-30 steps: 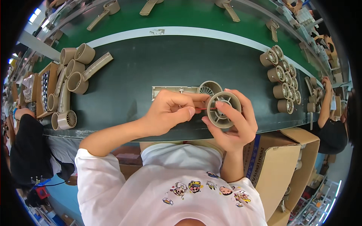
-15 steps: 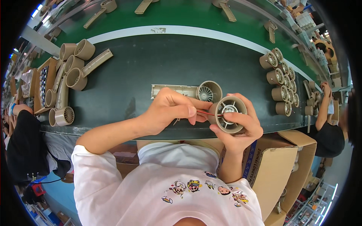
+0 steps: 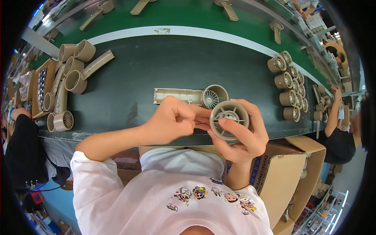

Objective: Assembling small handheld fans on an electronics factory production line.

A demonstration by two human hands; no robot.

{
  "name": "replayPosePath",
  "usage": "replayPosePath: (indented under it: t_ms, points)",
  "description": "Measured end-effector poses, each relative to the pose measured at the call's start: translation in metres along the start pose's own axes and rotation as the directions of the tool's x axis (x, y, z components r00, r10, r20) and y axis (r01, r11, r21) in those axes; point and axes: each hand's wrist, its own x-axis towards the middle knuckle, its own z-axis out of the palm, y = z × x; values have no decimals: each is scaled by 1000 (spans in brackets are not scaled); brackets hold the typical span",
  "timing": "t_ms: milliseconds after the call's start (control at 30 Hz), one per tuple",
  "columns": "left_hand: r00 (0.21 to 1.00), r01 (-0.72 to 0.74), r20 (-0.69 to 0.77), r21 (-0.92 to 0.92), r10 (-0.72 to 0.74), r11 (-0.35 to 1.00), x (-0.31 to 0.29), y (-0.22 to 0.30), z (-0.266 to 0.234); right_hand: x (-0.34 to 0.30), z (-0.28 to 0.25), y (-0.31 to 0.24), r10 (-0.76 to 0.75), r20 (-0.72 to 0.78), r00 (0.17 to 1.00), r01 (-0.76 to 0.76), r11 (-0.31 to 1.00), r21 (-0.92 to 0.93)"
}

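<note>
My right hand (image 3: 252, 133) grips a beige round fan housing (image 3: 230, 107), its spoked open end facing up and the thumb reaching across the spokes. My left hand (image 3: 172, 120) is closed beside the housing, its fingers pinching thin wires (image 3: 201, 123), dark with some red, at the housing's left side. Just beyond my hands, a beige handle shell (image 3: 178, 95) lies on the dark work table, joined at its right end to a round shell with a radial grille (image 3: 210, 99). My left hand partly covers the handle's near edge.
Several beige housings with handles (image 3: 74, 80) are piled at the left. More round fan housings (image 3: 290, 98) stand in rows at the right. Beyond a white strip, a green belt (image 3: 188, 17) carries handled shells. An open carton (image 3: 284, 176) sits below the table at right.
The fan housing has shifted left in my right hand and now faces more upward. My left hand has drawn slightly left with its fingers curled tighter; the wires remain in its pinch.
</note>
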Motion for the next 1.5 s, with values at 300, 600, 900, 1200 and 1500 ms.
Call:
replayPosePath:
  t_ms: [300, 600, 900, 1200, 1500]
  points:
    - [996, -18, -59, 544, 60, 839, 8, 1, -14, 1, -2, 0, -29, 1, 1000, 28, 986, -165]
    - [910, -263, 155, 932, 384, 249, 17, 8, -16, 9, -30, 10, 19, -42, 999, -32, 949, -315]
    - [975, -77, 64, 995, 215, 56, 15, -8, -25, 13, -29, 28, 24, 153, 988, 30, 940, -341]
    - [946, -200, 172, 976, 274, 80, 19, -14, -28, 14, -32, 29, 54, 222, 974, 26, 939, -343]
    - [946, -224, 195, 970, 257, 89, 16, -15, -28, 26, -20, 18, -22, 306, 952, 107, 959, -262]
